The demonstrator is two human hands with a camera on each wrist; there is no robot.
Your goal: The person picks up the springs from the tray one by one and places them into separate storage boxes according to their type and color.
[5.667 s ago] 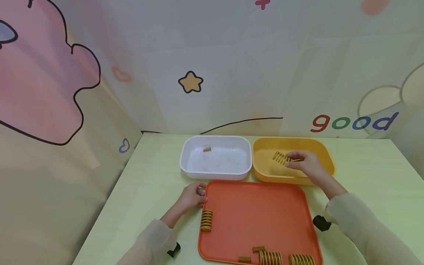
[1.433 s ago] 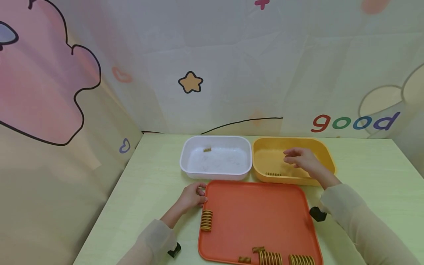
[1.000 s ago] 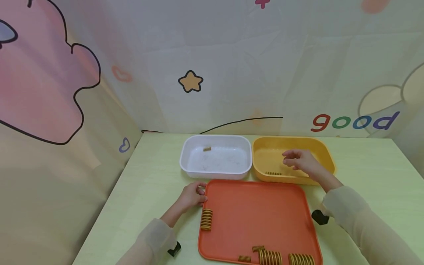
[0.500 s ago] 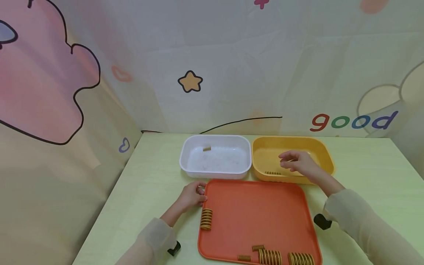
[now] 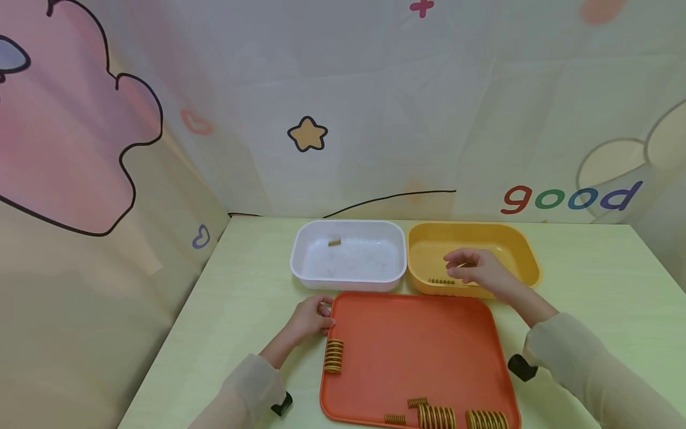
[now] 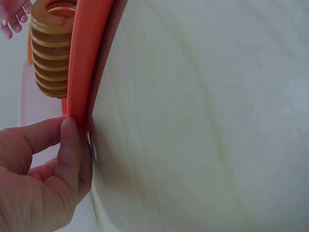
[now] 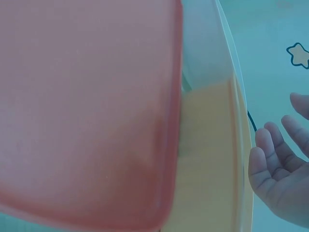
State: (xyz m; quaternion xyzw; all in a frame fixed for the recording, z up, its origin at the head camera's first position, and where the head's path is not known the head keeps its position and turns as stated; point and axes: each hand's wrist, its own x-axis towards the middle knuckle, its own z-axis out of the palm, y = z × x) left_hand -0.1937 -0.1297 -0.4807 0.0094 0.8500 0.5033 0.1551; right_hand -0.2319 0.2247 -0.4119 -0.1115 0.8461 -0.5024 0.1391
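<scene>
My left hand (image 5: 309,317) pinches the left rim of the orange tray (image 5: 418,351), thumb and fingers on its edge in the left wrist view. Beside that hand, a large brass-coloured coil spring (image 5: 333,356) lies along the tray's left side. Over the yellow bin (image 5: 525,250) hovers my right hand (image 5: 479,269), fingers loosely bent and nothing between them. A spring (image 5: 442,281) lies in that bin near its front wall, partly hidden by the wall. Along the tray's near edge are two large springs (image 5: 436,416) and two small springs (image 5: 395,419).
A white bin (image 5: 349,285) stands left of the yellow one, with one small spring (image 5: 334,242) inside. Both bins sit behind the tray on a pale table (image 5: 225,333). A printed curtain (image 5: 375,119) rises behind the table.
The right hand let go of the large spring, which now lies in the yellow bin. Since then that hand has drifted slightly left and toward the front. The left hand stays on the tray rim.
</scene>
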